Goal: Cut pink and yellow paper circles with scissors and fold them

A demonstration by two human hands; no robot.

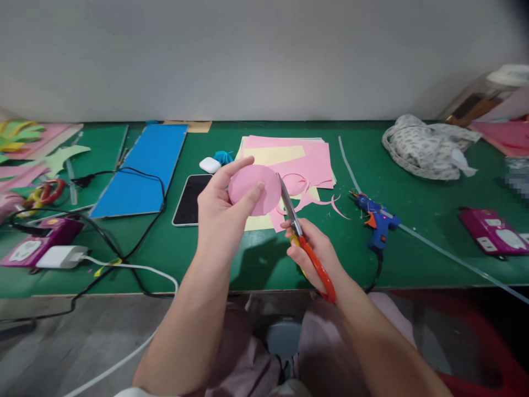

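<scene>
A round pink paper disc is pinched in my left hand, thumb on its face and fingers behind. My right hand is wrapped round the handles of scissors with red and yellow grips. Their metal blades point up and away, close to the disc's right edge; I cannot tell whether they touch it. Beneath and behind lie a stack of pink and yellow paper sheets and curled pink offcuts.
Left of the stack lie a phone, a white case and a blue board with black cables across it. A blue glue gun with a glue stick sits at right, near a patterned cloth and a purple power strip.
</scene>
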